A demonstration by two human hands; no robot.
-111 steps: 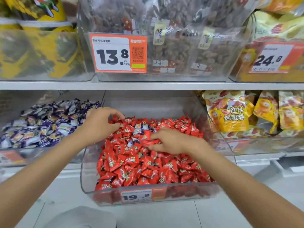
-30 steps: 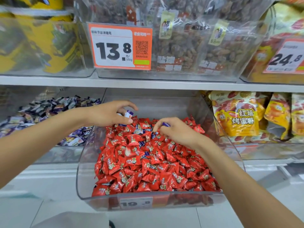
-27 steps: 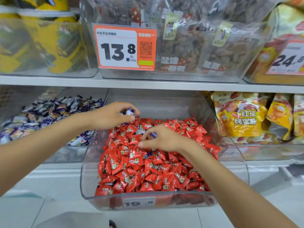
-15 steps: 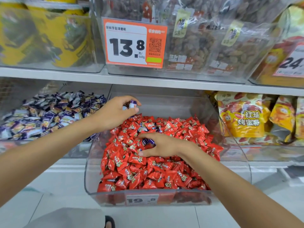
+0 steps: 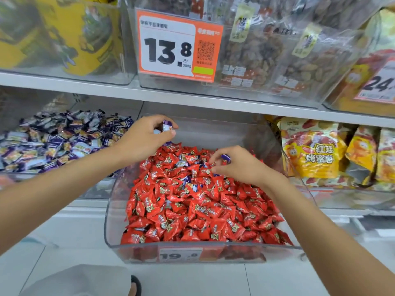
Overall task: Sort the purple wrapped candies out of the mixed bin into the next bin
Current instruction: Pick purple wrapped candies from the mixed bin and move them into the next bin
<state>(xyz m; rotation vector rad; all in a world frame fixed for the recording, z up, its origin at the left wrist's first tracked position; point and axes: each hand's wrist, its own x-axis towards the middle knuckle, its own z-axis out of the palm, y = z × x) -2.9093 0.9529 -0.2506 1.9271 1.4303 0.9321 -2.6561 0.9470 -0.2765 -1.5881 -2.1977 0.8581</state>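
Our left hand (image 5: pixel 145 137) is pinching a purple candy (image 5: pixel 167 126) between thumb and fingertips, hovering over the back left corner of the mixed bin (image 5: pixel 111 210), just beside the next bin (image 5: pixel 96 189) where a heap of purple candies (image 5: pixel 53 139) is lying. Our right hand (image 5: pixel 239 165) is pinching a second purple candy (image 5: pixel 226 157) at the back of the red candies (image 5: pixel 192 210), its fingertips touching them. A few purple wrappers (image 5: pixel 187 180) are showing among the red ones

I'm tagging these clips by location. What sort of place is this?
Probably a shop's bulk-sweets aisle: an orange price tag reading 13.8 per 500g, clear bins of loose red candies and purple candies, bagged snacks on shelves.
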